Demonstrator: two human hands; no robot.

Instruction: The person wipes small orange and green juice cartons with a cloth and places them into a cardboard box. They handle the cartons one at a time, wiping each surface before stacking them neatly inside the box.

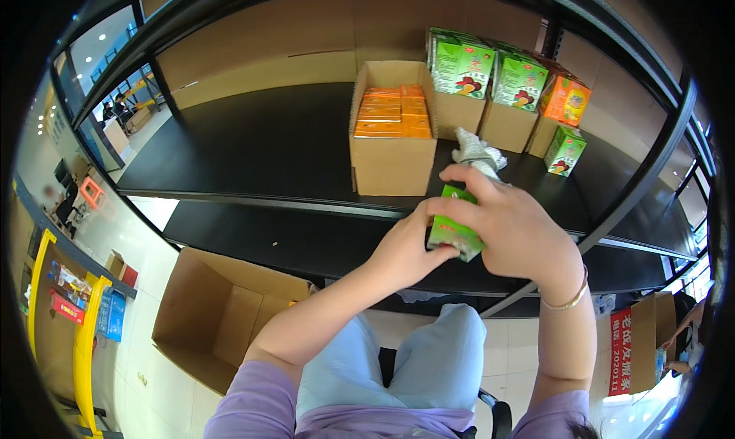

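Both hands meet over the front edge of a black shelf (253, 144), just right of the picture's centre, closed on one small green drink carton (453, 236). The right hand (511, 228) covers the carton from above and from its 3 o'clock side, fingers curled over the top and down the near face, so its grip is closed firmly on the pack; a thin gold bangle (568, 300) circles that wrist. The left hand (402, 249) comes in from 8 o'clock, its fingers pinched against the carton's lower left corner, a lighter closed grip on the same pack. The carton is tilted and held in the air just in front of the shelf edge, touching nothing but the hands. At 12 o'clock from it a crumpled grey-white cloth (476, 153) lies on the shelf. At 11 o'clock stands an open cardboard box (392, 163) filled with orange cartons (392, 111). Toward 1 o'clock more cardboard boxes carry a row of green cartons (490, 73), with an orange carton (565, 101) and a single green carton (565, 150) at the right end. On the floor at 8 o'clock an empty cardboard box (218, 313) lies open on its side.
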